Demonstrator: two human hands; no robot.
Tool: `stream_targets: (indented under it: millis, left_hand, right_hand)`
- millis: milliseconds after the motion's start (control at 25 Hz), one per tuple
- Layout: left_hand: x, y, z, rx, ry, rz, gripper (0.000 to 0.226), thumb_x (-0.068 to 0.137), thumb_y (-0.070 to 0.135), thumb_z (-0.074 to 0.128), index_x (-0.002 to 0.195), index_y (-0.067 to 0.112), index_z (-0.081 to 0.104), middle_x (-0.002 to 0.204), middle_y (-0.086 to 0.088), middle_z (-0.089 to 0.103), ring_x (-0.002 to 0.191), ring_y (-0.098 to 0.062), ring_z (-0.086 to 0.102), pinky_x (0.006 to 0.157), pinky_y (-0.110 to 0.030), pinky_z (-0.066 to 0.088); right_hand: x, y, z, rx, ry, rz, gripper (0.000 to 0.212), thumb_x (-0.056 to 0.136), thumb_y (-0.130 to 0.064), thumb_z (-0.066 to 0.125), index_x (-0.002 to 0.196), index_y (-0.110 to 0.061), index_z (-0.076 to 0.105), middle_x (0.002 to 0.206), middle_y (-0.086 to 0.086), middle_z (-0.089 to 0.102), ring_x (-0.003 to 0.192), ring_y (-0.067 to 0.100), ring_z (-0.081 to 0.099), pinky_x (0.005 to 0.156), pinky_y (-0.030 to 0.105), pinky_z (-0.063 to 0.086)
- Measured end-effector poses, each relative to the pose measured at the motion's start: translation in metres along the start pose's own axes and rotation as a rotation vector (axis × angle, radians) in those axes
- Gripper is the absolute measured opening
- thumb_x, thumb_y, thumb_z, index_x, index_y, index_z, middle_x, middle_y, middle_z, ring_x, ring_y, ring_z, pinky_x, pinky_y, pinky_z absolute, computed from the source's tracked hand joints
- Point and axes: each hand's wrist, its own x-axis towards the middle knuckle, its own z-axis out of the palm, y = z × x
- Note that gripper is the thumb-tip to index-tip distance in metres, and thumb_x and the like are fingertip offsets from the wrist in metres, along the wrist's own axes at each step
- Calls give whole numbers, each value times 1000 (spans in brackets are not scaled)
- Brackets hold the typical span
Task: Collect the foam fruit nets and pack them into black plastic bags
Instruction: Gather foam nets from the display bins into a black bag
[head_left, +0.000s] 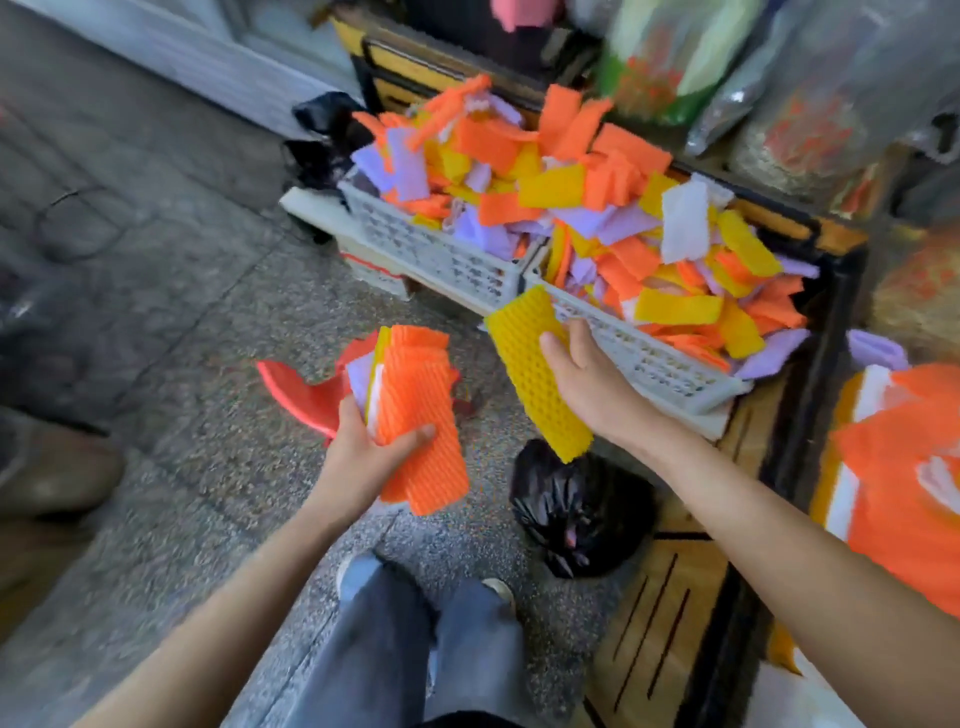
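Note:
My left hand (371, 451) grips a stack of foam nets (415, 410), orange on top with purple, white and yellow edges behind. My right hand (587, 384) holds a single yellow foam net (530, 374) just in front of the baskets. Two white plastic baskets (431, 254) (649, 358) overflow with orange, yellow, purple and white foam nets (597, 208). A tied black plastic bag (582, 509) sits on the floor below my right forearm. Another black bag (322, 130) lies behind the left basket.
A red plastic piece (301, 395) lies on the speckled floor behind my left hand. A wooden crate with black frame (675, 597) stands at right, with stacked orange nets (904, 478) on it. Packed goods fill the shelf behind. My legs and shoes are below.

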Motion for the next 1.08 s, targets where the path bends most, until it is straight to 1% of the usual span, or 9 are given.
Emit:
stream_targets:
  millis: [160, 240, 360, 480, 600, 680, 920, 1000, 1080]
  left_hand:
    - [15, -31, -85, -149, 163, -37, 106, 39, 67, 78, 120, 8, 44, 112, -5, 62, 101, -19, 62, 92, -44, 50]
    - [23, -51, -125, -191, 198, -68, 107, 40, 70, 79, 122, 9, 46, 116, -8, 63, 104, -22, 63, 92, -50, 50]
    - [34, -79, -183, -185, 232, -112, 107, 41, 78, 75, 120, 12, 47, 115, -6, 63, 102, -23, 64, 90, -50, 51]
    - [44, -91, -235, -153, 260, -146, 105, 42, 78, 70, 118, 11, 45, 113, -6, 62, 99, -23, 63, 88, -48, 52]
    - [57, -96, -282, -223, 214, -139, 103, 56, 76, 69, 126, 6, 40, 122, -6, 56, 107, -20, 59, 92, -43, 50]
    - [69, -97, -308, -357, 167, -103, 110, 54, 81, 65, 133, 7, 39, 128, -7, 56, 110, -20, 60, 91, -41, 52]
    - [121, -73, -368, -530, 100, -23, 16, 92, 25, 55, 106, 17, 54, 98, 1, 67, 80, 0, 67, 64, -15, 54]
    - [147, -64, -389, -537, 86, -14, 6, 93, 21, 53, 99, 19, 53, 91, 7, 65, 72, 5, 66, 60, -12, 51]
    - [176, -54, -410, -516, 38, -33, 22, 91, 29, 59, 108, 18, 50, 101, 7, 62, 79, 6, 64, 60, -9, 50]
  right_hand:
    - [30, -63, 76, -40, -106, -173, 31, 100, -19, 42, 124, 0, 43, 107, 12, 53, 100, 19, 50, 72, 24, 29]
    - [38, -95, 119, 6, -185, -176, 26, 98, -18, 47, 119, -3, 47, 101, 5, 52, 95, 14, 48, 77, 25, 33]
    - [41, -141, 187, 317, -481, 21, 27, 94, -15, 54, 119, -6, 50, 108, 8, 60, 98, 16, 56, 93, 34, 45]
    - [43, -176, 248, 444, -654, 121, 36, 91, -9, 58, 125, -3, 48, 110, 9, 63, 100, 18, 61, 91, 29, 49]
    - [49, -205, 301, 395, -621, 132, 38, 88, -10, 62, 124, -5, 50, 118, 15, 63, 103, 21, 61, 93, 34, 49]
    - [60, -222, 327, 368, -571, 131, 32, 88, -11, 62, 119, -8, 52, 112, 11, 64, 94, 16, 63, 86, 28, 51]
    - [113, -276, 378, 192, -391, 37, 34, 91, -21, 59, 121, -7, 50, 104, 2, 58, 93, 13, 56, 75, 17, 45]
    - [139, -291, 393, 141, -378, 29, 36, 93, -25, 57, 124, -8, 48, 109, 2, 57, 96, 12, 55, 77, 21, 46]
    - [167, -307, 405, 111, -394, 12, 37, 94, -26, 54, 126, -8, 48, 117, 7, 59, 102, 17, 57, 88, 31, 47]
